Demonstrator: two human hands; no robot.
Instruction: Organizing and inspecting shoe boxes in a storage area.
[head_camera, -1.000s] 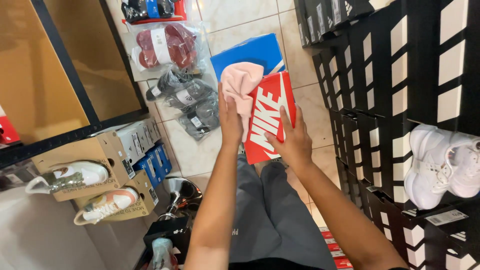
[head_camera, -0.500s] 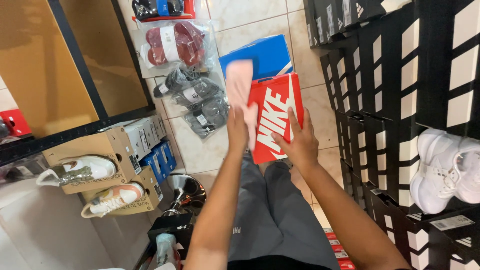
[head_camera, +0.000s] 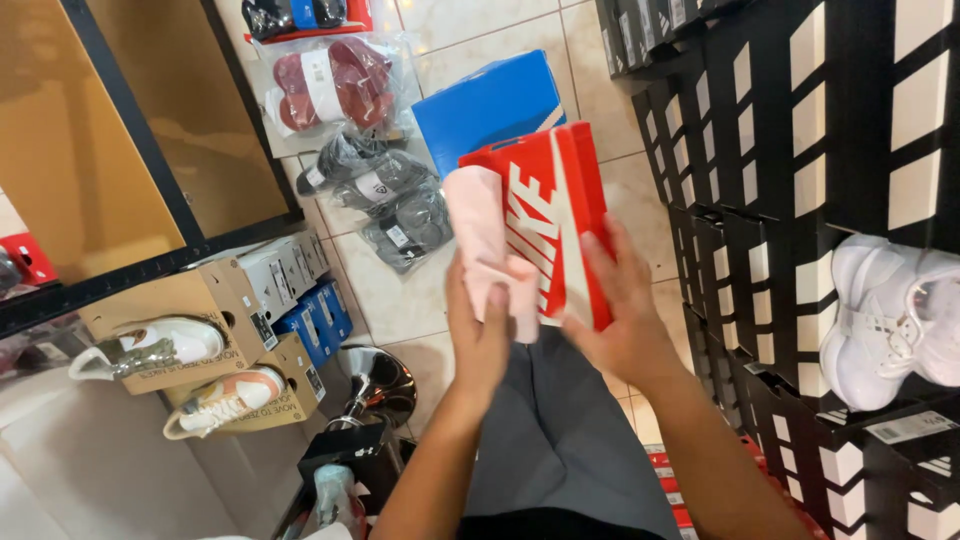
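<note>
**Red box turned, pink piece now on its left face**

Since half a second ago the red shoe box (head_camera: 550, 215) has swung more upright and shifted right in view; the pink piece (head_camera: 485, 245) that stuck out above it now lies along its left side. Both hands have come closer together.

Left hand (head_camera: 485, 335): clenched round the lower end of the pink piece, thumb over it, pressing it against the box. Right hand (head_camera: 620, 315): fingers spread on the box's long side, grasping it from the right. The box is held in the air above the person's lap, over grey trousers (head_camera: 560, 440).

On the tiled floor (head_camera: 620, 110) beyond: a blue box (head_camera: 485, 105), bagged dark sandals (head_camera: 385, 195), bagged red sandals (head_camera: 325, 80). Right: a stack of black-and-white boxes (head_camera: 790, 170), with a white shoe (head_camera: 895, 315) resting on it. Left: two cardboard boxes (head_camera: 215, 300), each carrying a pale shoe.
</note>
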